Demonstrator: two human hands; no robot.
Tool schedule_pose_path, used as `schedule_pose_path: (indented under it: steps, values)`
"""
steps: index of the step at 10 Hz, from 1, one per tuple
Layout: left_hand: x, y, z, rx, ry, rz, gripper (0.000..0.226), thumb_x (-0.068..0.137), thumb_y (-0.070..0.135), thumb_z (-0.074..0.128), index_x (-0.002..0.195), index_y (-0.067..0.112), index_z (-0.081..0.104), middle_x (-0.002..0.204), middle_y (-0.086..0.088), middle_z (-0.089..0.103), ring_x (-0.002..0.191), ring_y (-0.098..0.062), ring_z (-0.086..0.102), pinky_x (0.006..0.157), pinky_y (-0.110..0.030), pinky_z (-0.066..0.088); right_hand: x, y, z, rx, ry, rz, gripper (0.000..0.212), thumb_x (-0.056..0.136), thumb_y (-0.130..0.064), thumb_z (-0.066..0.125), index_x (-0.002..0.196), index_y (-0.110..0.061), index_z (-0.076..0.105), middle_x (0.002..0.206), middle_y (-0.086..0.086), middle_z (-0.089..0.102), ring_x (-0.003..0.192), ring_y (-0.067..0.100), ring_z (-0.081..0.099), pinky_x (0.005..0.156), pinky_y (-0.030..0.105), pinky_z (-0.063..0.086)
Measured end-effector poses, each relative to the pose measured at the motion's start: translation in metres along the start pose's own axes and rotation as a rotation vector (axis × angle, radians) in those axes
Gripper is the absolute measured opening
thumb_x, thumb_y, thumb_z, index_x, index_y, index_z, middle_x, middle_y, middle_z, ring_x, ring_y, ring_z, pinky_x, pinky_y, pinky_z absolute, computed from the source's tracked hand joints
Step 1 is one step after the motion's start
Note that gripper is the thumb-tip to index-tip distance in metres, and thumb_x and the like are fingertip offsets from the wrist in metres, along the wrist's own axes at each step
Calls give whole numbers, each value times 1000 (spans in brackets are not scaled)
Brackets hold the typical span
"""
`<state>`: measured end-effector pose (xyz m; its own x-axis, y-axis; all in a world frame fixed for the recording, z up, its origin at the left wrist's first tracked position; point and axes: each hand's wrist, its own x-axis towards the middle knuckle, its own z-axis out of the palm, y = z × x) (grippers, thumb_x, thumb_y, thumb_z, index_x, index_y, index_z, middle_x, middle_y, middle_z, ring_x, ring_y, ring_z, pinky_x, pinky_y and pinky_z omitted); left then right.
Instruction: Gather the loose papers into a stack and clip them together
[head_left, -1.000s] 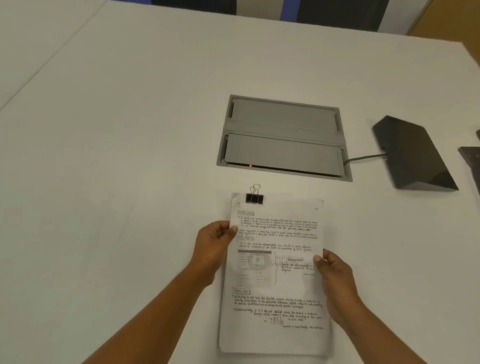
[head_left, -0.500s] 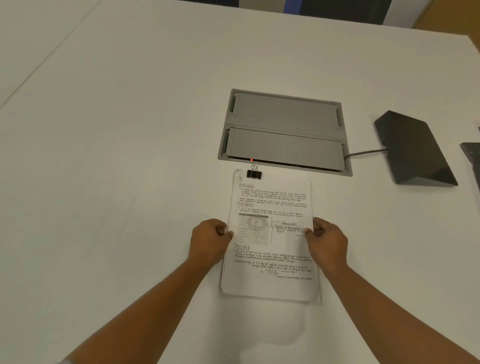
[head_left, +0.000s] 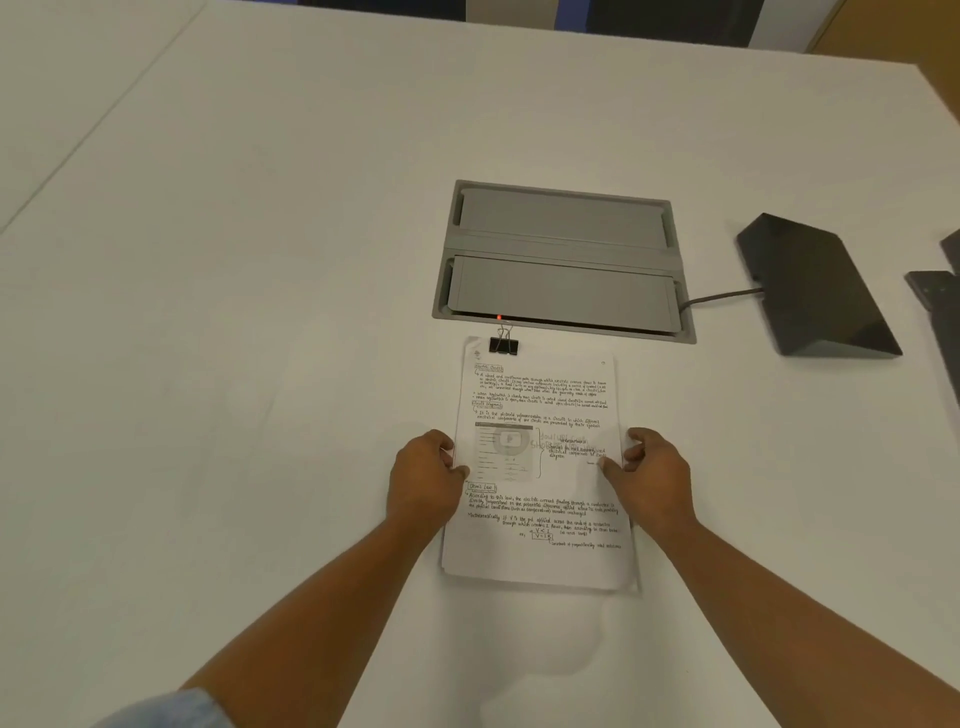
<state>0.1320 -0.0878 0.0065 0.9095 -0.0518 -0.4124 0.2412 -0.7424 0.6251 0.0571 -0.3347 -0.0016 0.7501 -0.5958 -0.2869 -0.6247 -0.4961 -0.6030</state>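
Change noted: compared with a second ago, the paper stack (head_left: 537, 467) has been carried away from the person and laid flat on the white table (head_left: 234, 364); half a second ago it was already near this spot, and little further shift is recorded.
Meaning for task: the sheets are gathered and the binder clip (head_left: 503, 345) is already seated, so the task is judged essentially complete; only release of the hands is judged to remain.
Stack location: flat on the table, just in front of the grey cable hatch (head_left: 563, 260), its far edge close beside the hatch rim.
Clip location: on the far edge of the stack, near its left corner, wire handles pointing toward the hatch.
Long axis: running away from the person, tilted very slightly; the head of the text lies at the far end.
Left hand (head_left: 423, 478): curled at the left edge of the stack, thumb on the top sheet; a light pinch is judged.
Right hand (head_left: 652, 475): fingers loosely curled at the right edge, thumb tip on the paper; whether the edge is pinched cannot be told.
Other items: a dark wedge-shaped device (head_left: 815, 288) lies well apart to the right, its cable running to the hatch.
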Motion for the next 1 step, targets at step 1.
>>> schedule_pose_path:
  steps: [1]
  values:
    - [0, 8, -10, 131, -87, 13, 37, 85, 31, 73, 116, 15, 61, 106, 0, 68, 96, -20, 65, 78, -28, 49, -6, -4, -8, -2, -12, 62, 63, 82, -31, 76, 134, -7, 51, 109, 11, 65, 98, 27, 64, 86, 36, 52]
